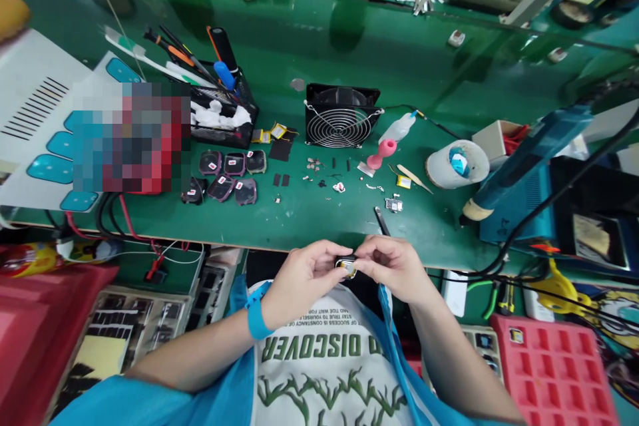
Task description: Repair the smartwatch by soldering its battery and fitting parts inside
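Evidently the left hand (313, 271) is partly curled, not clenched — thumb and fingertips pinching a small watch-like case (346, 267) over the lap, in front of the green bench (299, 216); the right hand (392, 266), likewise half closed, grips its other side.

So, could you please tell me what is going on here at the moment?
A person is holding a small black-rimmed device part between the fingers of the left hand and the right hand, just off the near edge of the green bench. Its inside, silver and yellow, faces up. On the bench lie loose small components, with a cluster of dark square pieces towards the left and a black fan with a wire grille behind.
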Motion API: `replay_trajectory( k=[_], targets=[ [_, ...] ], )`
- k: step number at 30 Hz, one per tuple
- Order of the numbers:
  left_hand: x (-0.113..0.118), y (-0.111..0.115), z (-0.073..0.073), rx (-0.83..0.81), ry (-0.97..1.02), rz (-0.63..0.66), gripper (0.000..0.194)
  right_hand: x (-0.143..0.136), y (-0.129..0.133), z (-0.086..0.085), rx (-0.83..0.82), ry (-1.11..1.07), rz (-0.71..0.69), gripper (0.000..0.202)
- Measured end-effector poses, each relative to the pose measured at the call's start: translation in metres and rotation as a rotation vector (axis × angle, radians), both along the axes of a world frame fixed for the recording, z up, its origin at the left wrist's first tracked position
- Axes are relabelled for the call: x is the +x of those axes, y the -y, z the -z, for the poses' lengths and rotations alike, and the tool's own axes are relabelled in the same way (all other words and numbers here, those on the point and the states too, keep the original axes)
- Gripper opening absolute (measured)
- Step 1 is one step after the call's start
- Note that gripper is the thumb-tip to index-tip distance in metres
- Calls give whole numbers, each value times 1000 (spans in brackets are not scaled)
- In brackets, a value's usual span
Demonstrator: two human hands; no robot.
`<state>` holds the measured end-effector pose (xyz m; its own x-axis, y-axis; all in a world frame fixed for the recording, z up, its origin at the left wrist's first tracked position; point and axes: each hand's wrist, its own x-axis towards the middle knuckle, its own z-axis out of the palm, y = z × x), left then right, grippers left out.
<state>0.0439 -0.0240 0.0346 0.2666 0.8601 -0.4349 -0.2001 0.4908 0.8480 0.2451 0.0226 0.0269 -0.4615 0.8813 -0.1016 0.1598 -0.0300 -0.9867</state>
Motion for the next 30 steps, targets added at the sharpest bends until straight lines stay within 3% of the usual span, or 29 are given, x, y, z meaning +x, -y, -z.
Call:
replay_trajectory(
  k=[11, 24, 28, 30],
  targets=[
    [-1, -5, 5, -12, -109, -10, 37, -6, -3, 2, 5, 36, 31, 41],
    [-3, -15, 4, -186, 125, -14, 60, -9, -7, 3, -245, -65, 60, 49],
    [-3, -15, 2, -240, 172, -29, 63, -9, -4, 5, -206, -61, 71, 46],
    [-3, -15, 1, -244, 170, -45, 63, -10, 1, 6, -81, -31, 133, 37]
  ],
)
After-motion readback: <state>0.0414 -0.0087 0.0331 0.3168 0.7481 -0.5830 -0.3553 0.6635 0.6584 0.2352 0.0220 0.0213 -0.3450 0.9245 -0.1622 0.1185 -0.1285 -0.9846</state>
